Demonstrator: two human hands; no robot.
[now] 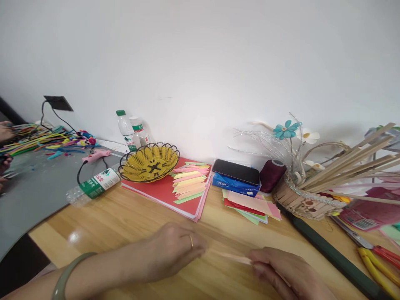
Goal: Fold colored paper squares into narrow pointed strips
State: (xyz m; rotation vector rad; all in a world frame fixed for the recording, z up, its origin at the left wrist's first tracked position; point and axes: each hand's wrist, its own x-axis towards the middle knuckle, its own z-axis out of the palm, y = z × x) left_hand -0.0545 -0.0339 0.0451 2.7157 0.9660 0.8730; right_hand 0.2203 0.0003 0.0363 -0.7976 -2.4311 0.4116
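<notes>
A thin, pale peach paper strip (236, 257) stretches between my hands, low over the wooden table (125, 221). My right hand (281, 271) pinches its right end between thumb and fingers. With a ring on one finger and a green bangle at the wrist, my left hand (175, 252) is at the strip's left end, fingers pressed together; blur hides the fingertips and what they hold. Folded coloured paper pieces (190, 181) lie on red sheets (156, 193) beyond my left hand. Past my right hand, flat paper pieces (250, 205) are stacked by a blue box (234, 184) with a phone (236, 171) on top.
A yellow basket (150, 162) and a lying bottle (93, 186) are at the left. Another person's hand (5, 131) shows at the far left edge. A dark green bar (334, 250), scissors (359, 239) and a decorated basket (308, 204) occupy the right side.
</notes>
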